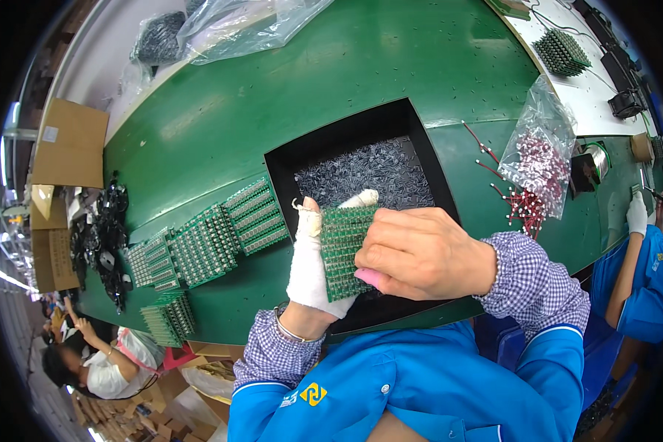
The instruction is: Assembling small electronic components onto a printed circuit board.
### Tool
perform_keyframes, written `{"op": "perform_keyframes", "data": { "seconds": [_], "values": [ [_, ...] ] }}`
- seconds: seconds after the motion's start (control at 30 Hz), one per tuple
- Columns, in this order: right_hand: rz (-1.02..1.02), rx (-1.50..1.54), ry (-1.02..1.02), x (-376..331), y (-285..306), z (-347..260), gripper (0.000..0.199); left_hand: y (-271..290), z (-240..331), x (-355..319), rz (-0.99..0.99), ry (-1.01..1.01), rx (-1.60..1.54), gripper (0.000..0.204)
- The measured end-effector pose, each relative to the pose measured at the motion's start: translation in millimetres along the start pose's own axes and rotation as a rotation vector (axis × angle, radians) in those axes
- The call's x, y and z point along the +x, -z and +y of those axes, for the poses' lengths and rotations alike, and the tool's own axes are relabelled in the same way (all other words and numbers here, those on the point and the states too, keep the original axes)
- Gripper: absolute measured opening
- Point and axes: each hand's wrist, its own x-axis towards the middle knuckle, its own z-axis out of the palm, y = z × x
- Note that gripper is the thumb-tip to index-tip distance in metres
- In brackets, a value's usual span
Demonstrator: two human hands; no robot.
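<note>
A green circuit board panel (pixel 344 247), covered with rows of small parts, is held up over the near side of a black tray (pixel 442 173). My left hand (pixel 311 276), in a white glove, grips the panel from its left side and from below. My right hand (pixel 427 254) is bare, with a pink cover on one finger. Its fingers are pinched together against the panel's right part; whatever they hold is hidden. Many small dark parts (pixel 368 169) lie loose in the tray.
Populated board panels (pixel 202 247) lie in a row left of the tray, with a stack (pixel 168 318) nearer. At right sits a clear bag (pixel 541 158) of red wires. Black cables (pixel 102 239) lie far left. A co-worker's gloved hand (pixel 637 214) is at the far right.
</note>
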Motion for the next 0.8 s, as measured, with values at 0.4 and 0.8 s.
{"op": "perform_keyframes", "data": {
  "seconds": [0.4,0.8],
  "values": [
    [-0.015,-0.121,0.031,3,0,-3,0.014,3,1,0,-0.057,0.028,-0.14,0.074],
    [-0.002,-0.169,0.038,-6,-2,-2,0.019,1,2,0,-0.091,0.003,-0.048,0.076]
  ]
}}
